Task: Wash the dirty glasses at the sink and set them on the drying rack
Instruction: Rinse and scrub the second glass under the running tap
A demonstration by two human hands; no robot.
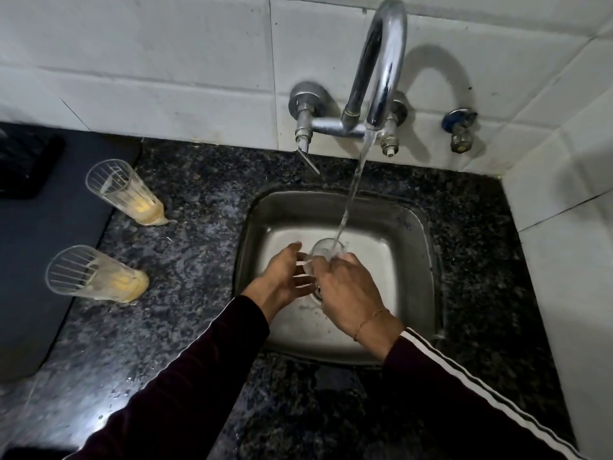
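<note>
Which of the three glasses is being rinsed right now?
The clear glass held under the tap's stream over the steel sink. The two ribbed glasses with yellowish residue stand untouched on the dark granite counter to the left.

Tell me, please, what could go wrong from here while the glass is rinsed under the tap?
The wet glass, gripped only by the right hand, could slip into the steel sink. The two dirty glasses stand close to the left sleeve, which might knock them over.
</note>
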